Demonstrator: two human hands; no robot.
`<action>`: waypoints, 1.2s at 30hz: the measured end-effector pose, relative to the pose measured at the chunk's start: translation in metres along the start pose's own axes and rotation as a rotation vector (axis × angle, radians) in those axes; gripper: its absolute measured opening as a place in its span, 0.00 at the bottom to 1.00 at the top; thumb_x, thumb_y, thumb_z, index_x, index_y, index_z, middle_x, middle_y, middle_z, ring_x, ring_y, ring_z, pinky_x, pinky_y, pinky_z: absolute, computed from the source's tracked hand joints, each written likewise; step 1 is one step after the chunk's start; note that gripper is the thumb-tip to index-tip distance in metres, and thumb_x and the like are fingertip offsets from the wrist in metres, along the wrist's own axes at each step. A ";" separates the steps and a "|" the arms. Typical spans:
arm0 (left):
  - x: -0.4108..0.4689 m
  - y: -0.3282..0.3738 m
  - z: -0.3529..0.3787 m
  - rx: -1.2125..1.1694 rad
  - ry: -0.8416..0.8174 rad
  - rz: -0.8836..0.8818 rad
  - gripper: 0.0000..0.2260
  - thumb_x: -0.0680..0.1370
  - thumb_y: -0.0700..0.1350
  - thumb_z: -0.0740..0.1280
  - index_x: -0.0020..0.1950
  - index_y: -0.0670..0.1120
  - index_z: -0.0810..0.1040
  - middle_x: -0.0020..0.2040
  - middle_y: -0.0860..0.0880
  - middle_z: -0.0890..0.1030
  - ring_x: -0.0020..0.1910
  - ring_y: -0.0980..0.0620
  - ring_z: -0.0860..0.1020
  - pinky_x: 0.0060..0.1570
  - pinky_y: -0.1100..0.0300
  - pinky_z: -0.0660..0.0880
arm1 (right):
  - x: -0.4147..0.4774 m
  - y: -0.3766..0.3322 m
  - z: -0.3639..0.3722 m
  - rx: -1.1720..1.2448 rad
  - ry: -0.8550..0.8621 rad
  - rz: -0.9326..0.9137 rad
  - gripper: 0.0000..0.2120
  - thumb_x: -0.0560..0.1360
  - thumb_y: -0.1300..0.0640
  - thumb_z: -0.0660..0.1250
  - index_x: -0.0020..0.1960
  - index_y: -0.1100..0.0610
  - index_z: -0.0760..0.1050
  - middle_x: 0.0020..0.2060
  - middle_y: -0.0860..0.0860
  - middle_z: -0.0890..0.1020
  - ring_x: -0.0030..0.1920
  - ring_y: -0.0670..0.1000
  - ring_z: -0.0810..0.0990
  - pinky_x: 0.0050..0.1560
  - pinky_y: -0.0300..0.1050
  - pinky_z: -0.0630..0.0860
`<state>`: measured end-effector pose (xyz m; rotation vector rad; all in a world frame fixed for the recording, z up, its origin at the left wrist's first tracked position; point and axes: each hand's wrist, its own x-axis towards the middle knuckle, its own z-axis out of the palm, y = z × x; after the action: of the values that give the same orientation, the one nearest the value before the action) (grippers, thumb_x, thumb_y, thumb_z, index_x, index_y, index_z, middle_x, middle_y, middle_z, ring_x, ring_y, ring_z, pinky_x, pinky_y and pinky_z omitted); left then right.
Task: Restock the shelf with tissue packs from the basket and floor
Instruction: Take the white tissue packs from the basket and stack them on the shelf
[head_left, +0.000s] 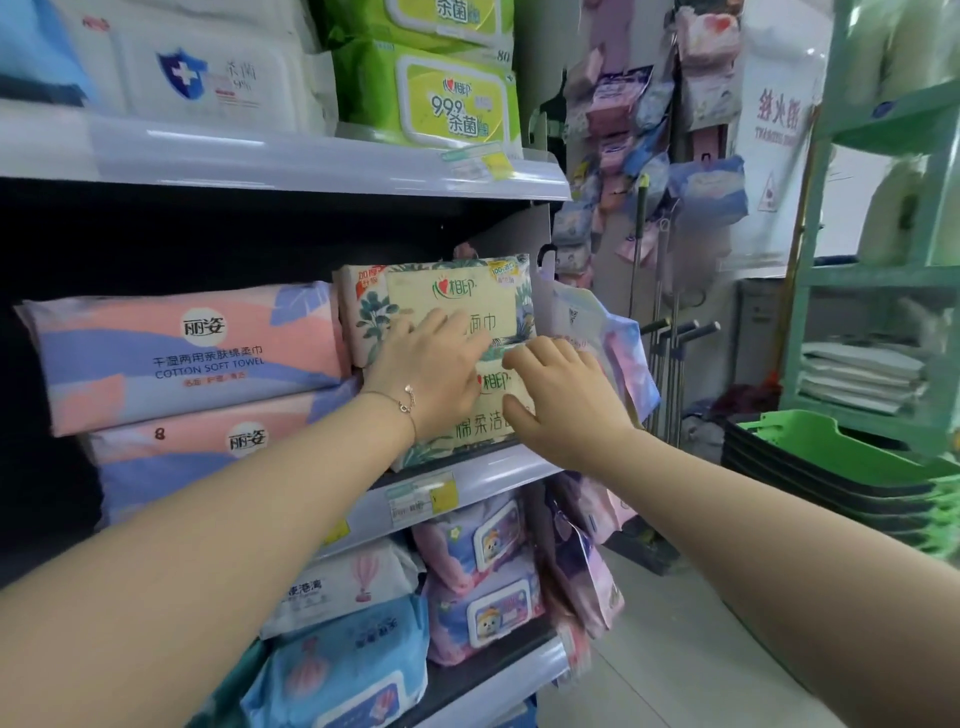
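Two cream tissue packs with a green leaf print are stacked at the right end of the middle shelf (498, 475). The upper pack (457, 291) sits on the lower pack (467, 428). My left hand (431, 369) lies flat with straight fingers across the front of both packs, where they meet. My right hand (563, 397) is at the lower pack's right end, with the thumb on its front and the fingers bent over its top edge. The fingertips are hidden.
Pink-and-blue cotton towel packs (182, 353) fill the shelf to the left. Green wipe packs (431, 98) sit on the shelf above, more wipes (483, 577) below. Hanging packs (618, 358) crowd the shelf end. Stacked green baskets (831, 457) and a green rack (883, 280) stand at the right.
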<state>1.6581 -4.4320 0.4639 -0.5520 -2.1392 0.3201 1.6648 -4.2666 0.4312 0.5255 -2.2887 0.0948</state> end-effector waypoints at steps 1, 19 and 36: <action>-0.004 0.006 0.002 -0.028 0.001 0.016 0.12 0.75 0.48 0.61 0.57 0.48 0.72 0.54 0.48 0.75 0.54 0.46 0.72 0.49 0.51 0.68 | -0.005 0.004 -0.002 0.001 0.003 0.015 0.17 0.71 0.51 0.59 0.56 0.58 0.73 0.48 0.55 0.76 0.49 0.60 0.74 0.50 0.54 0.71; -0.085 0.215 0.056 -0.390 -0.426 0.080 0.15 0.75 0.53 0.59 0.61 0.51 0.66 0.57 0.50 0.72 0.56 0.47 0.70 0.51 0.51 0.67 | -0.218 0.082 0.021 -0.075 -0.234 0.323 0.16 0.65 0.50 0.65 0.51 0.56 0.74 0.44 0.52 0.76 0.43 0.58 0.75 0.41 0.51 0.72; -0.164 0.428 0.083 -0.688 -0.707 0.327 0.19 0.75 0.52 0.59 0.66 0.52 0.65 0.60 0.50 0.72 0.60 0.48 0.71 0.55 0.51 0.66 | -0.473 0.139 0.024 -0.093 -0.593 0.832 0.18 0.76 0.52 0.59 0.65 0.55 0.66 0.58 0.52 0.72 0.58 0.56 0.71 0.58 0.50 0.68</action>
<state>1.7904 -4.1436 0.1228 -1.3477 -2.8425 -0.0869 1.8859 -3.9836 0.0922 -0.5533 -2.9270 0.2614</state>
